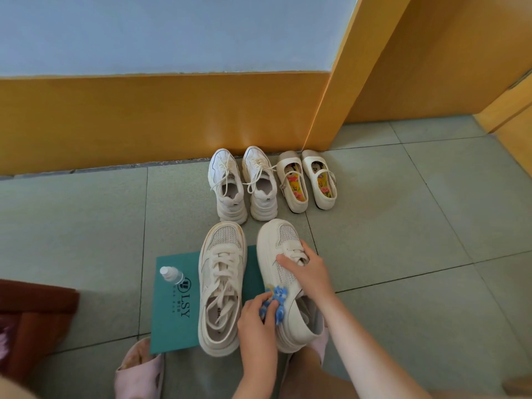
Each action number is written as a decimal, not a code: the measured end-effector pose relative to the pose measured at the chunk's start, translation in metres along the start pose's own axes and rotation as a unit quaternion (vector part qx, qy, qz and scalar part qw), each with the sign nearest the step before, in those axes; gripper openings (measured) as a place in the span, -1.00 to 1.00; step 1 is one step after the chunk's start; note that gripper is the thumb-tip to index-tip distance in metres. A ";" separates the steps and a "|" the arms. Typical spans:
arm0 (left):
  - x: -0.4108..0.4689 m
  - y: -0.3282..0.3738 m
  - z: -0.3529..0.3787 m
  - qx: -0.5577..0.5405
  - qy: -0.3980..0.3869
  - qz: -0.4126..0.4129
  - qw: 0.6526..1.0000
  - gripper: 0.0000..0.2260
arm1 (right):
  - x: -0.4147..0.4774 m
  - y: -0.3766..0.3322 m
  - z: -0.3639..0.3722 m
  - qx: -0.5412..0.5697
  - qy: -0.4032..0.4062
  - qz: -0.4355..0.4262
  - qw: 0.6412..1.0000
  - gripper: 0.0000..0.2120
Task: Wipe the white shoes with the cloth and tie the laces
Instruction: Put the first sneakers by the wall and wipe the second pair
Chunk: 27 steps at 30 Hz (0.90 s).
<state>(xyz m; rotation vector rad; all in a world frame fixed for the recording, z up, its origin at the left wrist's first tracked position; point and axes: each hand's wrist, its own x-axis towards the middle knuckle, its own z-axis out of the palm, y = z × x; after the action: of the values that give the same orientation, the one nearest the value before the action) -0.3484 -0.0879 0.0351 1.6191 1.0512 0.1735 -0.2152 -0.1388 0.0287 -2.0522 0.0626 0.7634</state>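
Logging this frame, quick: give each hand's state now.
Left hand: grips the crumpled blue patterned cloth against the white mesh lace-up sneaker.
Right hand: grips that sneaker over its laces.

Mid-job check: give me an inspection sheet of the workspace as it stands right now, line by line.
Surface: grey-green tiled floor; a teal sheet lies on it.
Job's things: left sneaker flat, partly on the sheet, laces look loose; right sneaker tilted; blue cloth against its side.
Clutter: spray bottle on the sheet; far laced sneakers and strap shoes by the wall; brown fabric at left; pink slipper.
Hands: left hand grips the cloth; right hand grips the right sneaker over its laces.
Cables: nothing seen.
Surroundings: orange wall, blue above.
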 end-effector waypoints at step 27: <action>-0.049 -0.031 -0.020 0.007 -0.040 0.035 0.999 -0.39 | -0.009 -0.008 0.022 -0.104 0.064 -0.012 0.992 -0.15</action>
<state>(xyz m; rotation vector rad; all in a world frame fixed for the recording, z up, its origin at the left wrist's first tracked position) -0.4060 -0.1095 0.0351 1.6619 0.9380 0.1476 -0.2305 -0.1196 0.0312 -2.2952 0.0310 0.6437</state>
